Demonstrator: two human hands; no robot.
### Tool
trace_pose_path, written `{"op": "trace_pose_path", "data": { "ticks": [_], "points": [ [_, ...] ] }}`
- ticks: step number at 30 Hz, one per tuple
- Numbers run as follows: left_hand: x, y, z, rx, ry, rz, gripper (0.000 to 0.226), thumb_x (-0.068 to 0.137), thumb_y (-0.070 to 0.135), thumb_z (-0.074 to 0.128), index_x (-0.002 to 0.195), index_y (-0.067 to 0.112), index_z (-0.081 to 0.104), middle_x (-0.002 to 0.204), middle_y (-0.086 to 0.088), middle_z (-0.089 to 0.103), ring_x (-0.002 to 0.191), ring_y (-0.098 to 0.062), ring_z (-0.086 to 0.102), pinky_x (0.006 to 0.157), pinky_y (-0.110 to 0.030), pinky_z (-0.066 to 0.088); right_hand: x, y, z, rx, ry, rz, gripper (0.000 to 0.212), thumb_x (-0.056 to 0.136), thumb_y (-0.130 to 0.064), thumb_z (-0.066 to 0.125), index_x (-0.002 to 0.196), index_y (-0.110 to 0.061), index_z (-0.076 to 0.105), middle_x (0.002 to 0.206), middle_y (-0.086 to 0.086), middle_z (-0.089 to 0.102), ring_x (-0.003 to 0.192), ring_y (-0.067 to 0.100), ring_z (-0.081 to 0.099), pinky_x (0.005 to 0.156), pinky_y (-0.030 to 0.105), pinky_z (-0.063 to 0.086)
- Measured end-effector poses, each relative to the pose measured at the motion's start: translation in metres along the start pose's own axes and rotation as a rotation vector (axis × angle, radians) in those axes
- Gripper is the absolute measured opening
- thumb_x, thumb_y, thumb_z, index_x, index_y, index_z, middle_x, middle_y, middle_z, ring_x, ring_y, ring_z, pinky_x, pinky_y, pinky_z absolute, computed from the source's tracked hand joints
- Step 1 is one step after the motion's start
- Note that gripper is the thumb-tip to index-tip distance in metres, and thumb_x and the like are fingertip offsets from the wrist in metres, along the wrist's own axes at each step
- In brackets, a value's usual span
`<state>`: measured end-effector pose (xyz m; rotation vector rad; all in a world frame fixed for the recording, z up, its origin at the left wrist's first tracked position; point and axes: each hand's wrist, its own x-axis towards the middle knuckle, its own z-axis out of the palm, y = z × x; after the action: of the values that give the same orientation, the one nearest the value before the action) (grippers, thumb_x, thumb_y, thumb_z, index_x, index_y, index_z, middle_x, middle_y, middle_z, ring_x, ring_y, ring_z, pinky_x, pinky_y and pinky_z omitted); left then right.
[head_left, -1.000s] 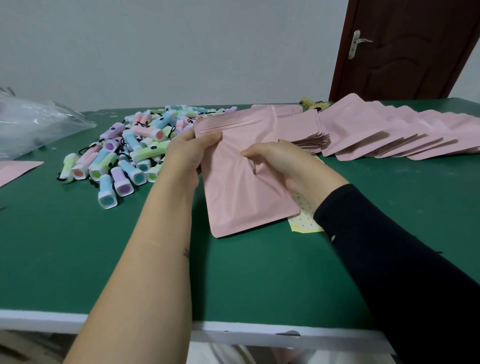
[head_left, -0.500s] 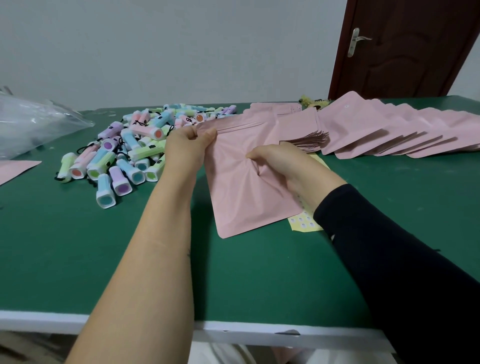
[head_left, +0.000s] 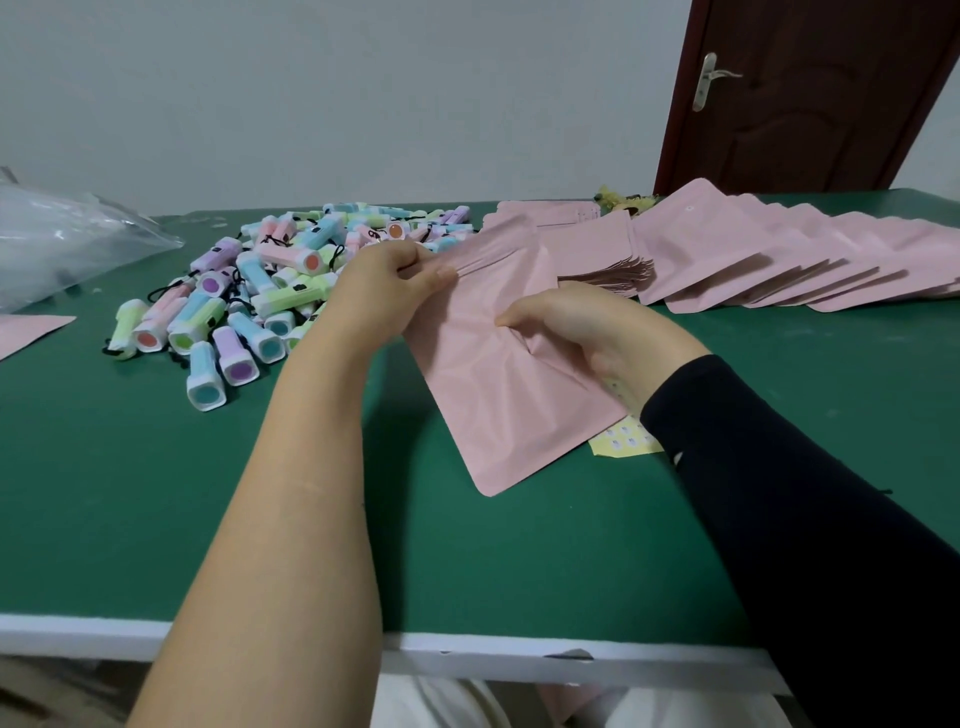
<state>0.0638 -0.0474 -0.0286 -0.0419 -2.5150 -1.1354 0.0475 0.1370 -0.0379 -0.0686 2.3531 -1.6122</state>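
Here, we judge the pouch (head_left: 498, 410), over the table (head_left: 156, 493) at 12 o'clock, light, limp and slick: left hand (head_left: 387, 283) pinches its 11 o'clock corner, right hand (head_left: 587, 327) pinches its creased middle.

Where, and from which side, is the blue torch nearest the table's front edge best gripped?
Pinch the blue torch across its slim barrel, behind the wider white head, from above and the picture's left: it lies flat, with bare table there and a purple torch close on the right.
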Motion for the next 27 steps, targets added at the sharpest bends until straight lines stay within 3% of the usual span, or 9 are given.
{"op": "trace_pose_path", "data": {
  "ticks": [4, 8, 10, 13, 16, 19, 23, 27],
  "points": [
    [0.000, 0.002, 0.002, 0.051, 0.017, -0.010, 0.040, 0.094, 0.027, 0.065, 0.061, 0.020, 0.044, 0.060, 0.006, 0.039, 0.051, -0.006, 0.036, 0.041, -0.012, 0.028, -0.001, 0.000, 0.001, 0.026, -0.010, 0.021, 0.004, 0.076, -0.022, 0.071, 0.077, -0.018, 0.068, 0.079, 0.007, 0.067, 0.072, 0.024, 0.063, 0.074, 0.033, 0.051],
    [-0.001, 0.002, 0.001, 0.031, 0.008, 0.004, 0.023, 0.094, 0.035, 0.063, 0.075, 0.021, 0.060, 0.066, 0.011, 0.050, 0.061, -0.005, 0.044, 0.045, -0.009, 0.031, 0.000, 0.000, -0.001, 0.010, 0.003, 0.014, 0.016, 0.079, -0.020, 0.070, 0.064, -0.017, 0.064, 0.069, 0.005, 0.066, 0.064, 0.023, 0.061, 0.062, 0.026, 0.049],
    [-0.001, 0.005, 0.003, 0.055, -0.008, 0.026, 0.016, 0.094, 0.041, 0.061, 0.088, 0.026, 0.066, 0.075, 0.016, 0.057, 0.068, 0.000, 0.050, 0.053, -0.011, 0.036, -0.001, -0.001, 0.000, 0.011, -0.021, 0.014, 0.007, 0.078, -0.018, 0.071, 0.074, -0.014, 0.068, 0.083, 0.010, 0.072, 0.074, 0.026, 0.066, 0.071, 0.031, 0.055],
    [0.000, 0.008, 0.007, 0.100, -0.005, 0.038, 0.017, 0.093, 0.039, 0.062, 0.090, 0.023, 0.066, 0.077, 0.013, 0.058, 0.074, -0.009, 0.051, 0.062, -0.025, 0.038, -0.002, -0.001, 0.004, -0.010, -0.035, 0.034, 0.015, 0.078, -0.020, 0.073, 0.090, -0.011, 0.072, 0.097, 0.010, 0.074, 0.088, 0.028, 0.070, 0.090, 0.041, 0.054],
    [0.001, 0.008, 0.009, 0.091, -0.012, 0.004, 0.016, 0.094, 0.035, 0.063, 0.086, 0.020, 0.064, 0.073, 0.012, 0.055, 0.067, -0.005, 0.048, 0.059, -0.024, 0.036, -0.005, -0.003, 0.006, -0.020, -0.067, 0.041, 0.007, 0.080, -0.020, 0.071, 0.086, -0.016, 0.068, 0.093, 0.010, 0.071, 0.080, 0.026, 0.065, 0.087, 0.039, 0.053],
    [0.001, 0.009, 0.012, 0.116, -0.009, 0.017, 0.031, 0.095, 0.036, 0.060, 0.069, 0.020, 0.052, 0.064, 0.008, 0.046, 0.059, -0.007, 0.041, 0.054, -0.028, 0.030, -0.006, -0.004, 0.006, -0.036, -0.053, 0.034, 0.008, 0.080, -0.019, 0.070, 0.087, -0.017, 0.068, 0.090, 0.012, 0.069, 0.080, 0.026, 0.063, 0.086, 0.039, 0.053],
    [0.001, 0.013, 0.017, 0.030, 0.010, 0.039, 0.020, 0.094, 0.041, 0.059, 0.088, 0.023, 0.065, 0.070, 0.015, 0.055, 0.066, 0.002, 0.049, 0.059, -0.020, 0.037, -0.007, -0.003, 0.008, -0.038, -0.108, 0.040, 0.012, 0.077, -0.012, 0.065, 0.087, -0.018, 0.064, 0.084, 0.012, 0.063, 0.077, 0.026, 0.060, 0.078, 0.038, 0.050],
    [0.002, 0.016, 0.021, 0.065, 0.045, 0.075, 0.017, 0.095, 0.033, 0.060, 0.090, 0.018, 0.066, 0.073, 0.013, 0.057, 0.074, -0.010, 0.052, 0.067, -0.023, 0.040, -0.007, -0.002, 0.012, -0.061, -0.111, 0.032, 0.013, 0.075, -0.010, 0.066, 0.085, -0.019, 0.063, 0.081, 0.011, 0.062, 0.074, 0.025, 0.059, 0.073, 0.035, 0.047]
  ]
}}
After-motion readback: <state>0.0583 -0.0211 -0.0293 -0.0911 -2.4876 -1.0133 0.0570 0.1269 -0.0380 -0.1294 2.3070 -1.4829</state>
